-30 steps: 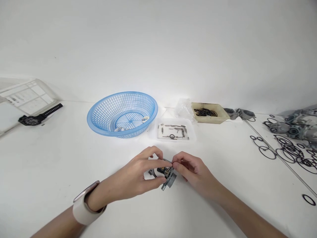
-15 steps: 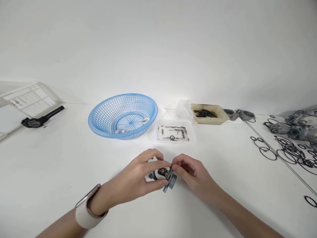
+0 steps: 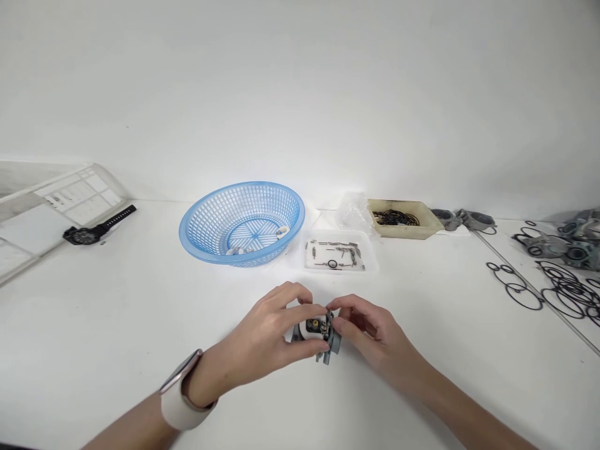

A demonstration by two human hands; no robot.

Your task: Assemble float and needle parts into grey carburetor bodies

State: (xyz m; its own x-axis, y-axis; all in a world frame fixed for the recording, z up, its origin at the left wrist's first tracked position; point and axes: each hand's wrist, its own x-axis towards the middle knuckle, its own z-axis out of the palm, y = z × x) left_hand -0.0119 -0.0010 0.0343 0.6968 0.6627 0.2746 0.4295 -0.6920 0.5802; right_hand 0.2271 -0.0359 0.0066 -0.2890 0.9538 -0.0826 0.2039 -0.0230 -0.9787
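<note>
Left hand, thumb and fingers curled about the metal part | Right hand, fingertips together at the part's near edge, anything pinched indistinguishable | Beyond both hands: clear tray of small pieces; farther left, blue basket

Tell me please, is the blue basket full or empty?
Nearly empty: the blue basket holds only a few small pale pieces, and much bottom shows.

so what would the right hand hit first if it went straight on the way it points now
Probably the metal part, right by the fingertips of the right hand, though the left hand is close there too; depth is unclear.
</note>
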